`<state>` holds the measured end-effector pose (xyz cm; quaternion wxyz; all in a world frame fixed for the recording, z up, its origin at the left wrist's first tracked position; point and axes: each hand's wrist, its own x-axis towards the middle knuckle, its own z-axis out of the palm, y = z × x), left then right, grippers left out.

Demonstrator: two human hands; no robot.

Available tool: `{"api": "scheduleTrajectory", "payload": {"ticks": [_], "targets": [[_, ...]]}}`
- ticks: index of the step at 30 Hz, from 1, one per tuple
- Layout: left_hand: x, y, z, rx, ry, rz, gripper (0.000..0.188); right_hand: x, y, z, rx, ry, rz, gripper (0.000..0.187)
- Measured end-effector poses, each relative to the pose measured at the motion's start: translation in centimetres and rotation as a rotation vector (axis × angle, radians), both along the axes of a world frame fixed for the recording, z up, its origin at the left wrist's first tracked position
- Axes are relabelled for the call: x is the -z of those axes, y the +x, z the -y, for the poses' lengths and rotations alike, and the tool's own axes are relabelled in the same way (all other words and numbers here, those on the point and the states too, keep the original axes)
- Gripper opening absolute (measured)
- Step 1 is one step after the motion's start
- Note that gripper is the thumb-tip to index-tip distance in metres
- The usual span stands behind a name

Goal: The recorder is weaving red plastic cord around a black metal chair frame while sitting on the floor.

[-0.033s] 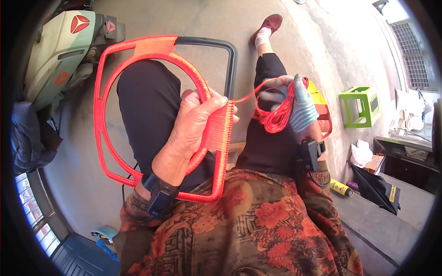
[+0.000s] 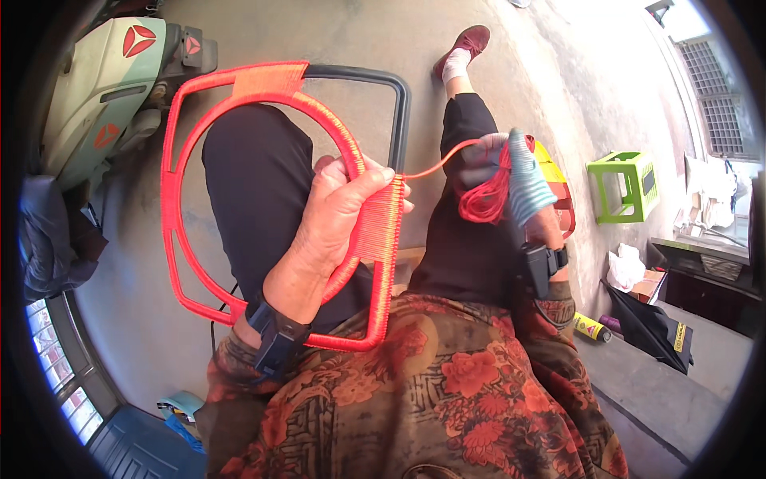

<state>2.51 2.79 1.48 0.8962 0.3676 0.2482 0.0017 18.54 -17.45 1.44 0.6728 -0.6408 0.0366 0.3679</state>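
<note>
My bare left hand is closed round the right side of a flat frame wound in red cord, its thumb pressing on the windings. The frame has rounded corners and a ring inside, joined to it by wrapped bands. Bare dark tube shows at its upper right corner. My right hand, in a striped blue-grey glove, is closed on a looped hank of red cord. One strand, slightly slack, runs from the hank to the frame by my left thumb. The frame rests over my left leg.
A pale scooter stands at the far left. On the right are a green stool, a yellow-and-red object partly behind my glove, a yellow can and a black umbrella-like bundle. A blue surface lies at lower left.
My right hand has turned and shifted slightly, drawing the hank closer into the glove. The strand now bows upward more. My left hand and the frame look unchanged.
</note>
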Motion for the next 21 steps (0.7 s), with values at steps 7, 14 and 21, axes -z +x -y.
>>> {"api": "scheduleTrajectory", "payload": {"ticks": [7, 14, 21], "targets": [[0.3, 0.0, 0.6, -0.066, 0.053, -0.056, 0.024, -2.0, 1.5, -4.2, -0.066, -0.577, 0.977, 0.06], [0.5, 0.5, 1.1, -0.18, 0.405, -0.01, 0.059, -2.8, -2.9, -10.5, -0.435, -0.471, 1.743, 0.021], [0.9, 0.8, 0.4, -0.12, 0.258, 0.069, 0.04, -2.6, -2.8, -10.5, -0.553, -0.264, 1.804, 0.023]]}}
